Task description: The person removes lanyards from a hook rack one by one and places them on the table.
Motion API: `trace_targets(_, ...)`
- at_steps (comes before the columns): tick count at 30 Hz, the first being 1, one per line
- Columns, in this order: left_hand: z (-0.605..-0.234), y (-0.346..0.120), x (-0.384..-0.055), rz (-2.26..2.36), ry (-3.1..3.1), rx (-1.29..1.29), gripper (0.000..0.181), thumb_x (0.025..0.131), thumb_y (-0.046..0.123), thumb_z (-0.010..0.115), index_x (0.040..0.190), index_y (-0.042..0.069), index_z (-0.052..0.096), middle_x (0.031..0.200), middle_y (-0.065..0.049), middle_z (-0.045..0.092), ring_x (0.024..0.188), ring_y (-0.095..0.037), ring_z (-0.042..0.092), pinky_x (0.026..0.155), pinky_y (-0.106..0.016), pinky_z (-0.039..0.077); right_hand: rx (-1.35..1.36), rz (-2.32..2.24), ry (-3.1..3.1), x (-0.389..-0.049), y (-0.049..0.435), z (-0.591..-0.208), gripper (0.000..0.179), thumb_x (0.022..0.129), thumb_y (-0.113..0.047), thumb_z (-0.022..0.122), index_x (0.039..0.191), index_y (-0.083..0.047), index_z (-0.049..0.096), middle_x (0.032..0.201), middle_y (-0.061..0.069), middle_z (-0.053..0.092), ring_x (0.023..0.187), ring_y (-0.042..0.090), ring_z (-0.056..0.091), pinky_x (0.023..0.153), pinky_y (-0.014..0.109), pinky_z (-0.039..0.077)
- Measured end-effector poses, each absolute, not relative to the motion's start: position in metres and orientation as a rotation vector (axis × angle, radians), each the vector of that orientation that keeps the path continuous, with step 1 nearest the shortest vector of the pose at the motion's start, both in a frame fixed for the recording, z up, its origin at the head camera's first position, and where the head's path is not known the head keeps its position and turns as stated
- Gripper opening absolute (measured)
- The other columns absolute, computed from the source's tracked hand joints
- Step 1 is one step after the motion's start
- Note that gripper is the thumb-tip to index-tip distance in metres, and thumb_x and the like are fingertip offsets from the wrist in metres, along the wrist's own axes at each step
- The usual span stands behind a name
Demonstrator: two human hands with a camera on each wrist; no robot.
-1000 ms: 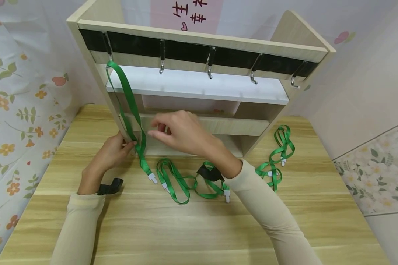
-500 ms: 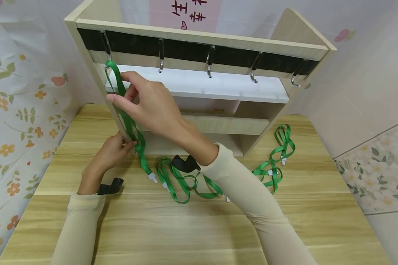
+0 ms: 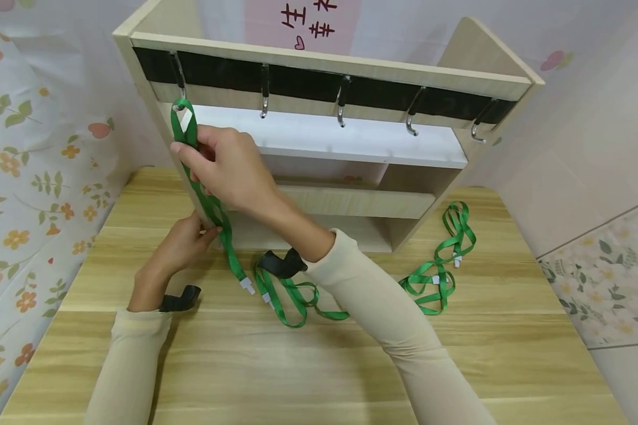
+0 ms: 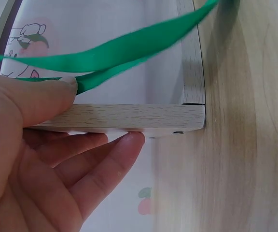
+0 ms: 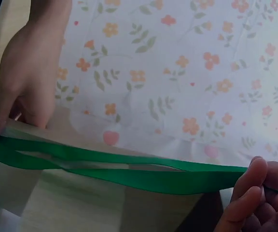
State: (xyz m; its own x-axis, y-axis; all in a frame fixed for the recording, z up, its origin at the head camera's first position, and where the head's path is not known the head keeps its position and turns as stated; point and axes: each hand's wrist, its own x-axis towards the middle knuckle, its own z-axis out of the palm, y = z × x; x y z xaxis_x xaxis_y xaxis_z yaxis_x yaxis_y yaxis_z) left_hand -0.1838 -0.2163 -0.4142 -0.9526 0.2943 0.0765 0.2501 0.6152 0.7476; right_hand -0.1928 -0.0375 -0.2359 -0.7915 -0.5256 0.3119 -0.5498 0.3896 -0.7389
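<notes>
A green lanyard hangs from the leftmost hook of a wooden shelf, its white clip low near the tabletop. Just below that hook my right hand pinches the strap between thumb and fingers; in the right wrist view the green band runs into those fingers. My left hand grips the shelf's left side panel near its base. Its thumb lies on the inner side, against the strap, with the fingers on the outer side.
More green lanyards lie on the wooden tabletop: one group in front of the shelf, another at its right. Several other metal hooks line the black strip. A patterned cloth stands at the left.
My right hand has moved up and left from the shelf's middle to the hanging lanyard and now pinches its two straps together under the hook. The left hand keeps its place.
</notes>
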Motion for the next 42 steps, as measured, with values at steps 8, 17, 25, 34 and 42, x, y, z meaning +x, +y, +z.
trace_targets(8, -0.413, -0.216, -0.184, 1.218, 2.777, 0.449, 0.031, 0.104, 0.013, 0.05, 0.132, 0.0, 0.043, 0.123, -0.029, 0.062, 0.118, -0.046, 0.058, 0.095, -0.059, 0.047, 1.133, 1.323, -2.366, -0.188, -0.026, -0.217, 0.025, 0.1, -0.017, 0.059, 0.077, -0.007, 0.06, 0.06, -0.001, 0.056, 0.047, 0.009, 0.053, 0.05, 0.021, 0.039)
trace_targets(17, -0.416, -0.217, -0.185, 1.213, 2.784, 0.457, 0.026, 0.105, 0.011, 0.046, 0.129, 0.003, 0.044, 0.128, -0.027, 0.06, 0.121, -0.046, 0.056, 0.097, -0.06, 0.047, 1.224, 1.313, -2.309, -0.177, -0.024, -0.194, 0.025, 0.099, -0.017, 0.062, 0.075, -0.009, 0.06, 0.06, -0.001, 0.056, 0.049, 0.008, 0.053, 0.053, 0.02, 0.038)
trace_targets(25, -0.418, -0.214, -0.184, 1.245, 2.865, 0.578, 0.009, 0.1, 0.002, 0.055, 0.092, 0.0, 0.051, 0.073, -0.01, 0.055, 0.069, -0.022, 0.052, 0.065, -0.032, 0.044, 1.287, 1.352, -2.288, -0.162, -0.021, -0.171, 0.02, 0.099, -0.014, 0.061, 0.08, -0.007, 0.062, 0.061, 0.001, 0.055, 0.049, 0.011, 0.052, 0.053, 0.022, 0.041)
trace_targets(34, -0.423, -0.218, -0.188, 1.237, 2.809, 0.573, 0.037, 0.1, 0.007, 0.056, 0.065, 0.006, 0.048, 0.056, -0.007, 0.044, 0.052, -0.016, 0.039, 0.05, -0.028, 0.035, 1.366, 1.42, -2.255, -0.156, -0.022, -0.162, 0.014, 0.098, -0.012, 0.061, 0.087, -0.005, 0.065, 0.068, 0.002, 0.06, 0.052, 0.013, 0.053, 0.056, 0.024, 0.046)
trace_targets(42, -0.43, -0.22, -0.191, 1.286, 2.839, 0.634, 0.042, 0.098, 0.007, 0.059, 0.059, 0.01, 0.044, 0.053, 0.002, 0.036, 0.049, -0.012, 0.033, 0.048, -0.029, 0.03, 1.446, 1.246, -2.408, -0.158, -0.023, -0.172, 0.014, 0.098, -0.016, 0.062, 0.107, -0.007, 0.07, 0.075, -0.001, 0.062, 0.061, 0.009, 0.054, 0.059, 0.02, 0.045)
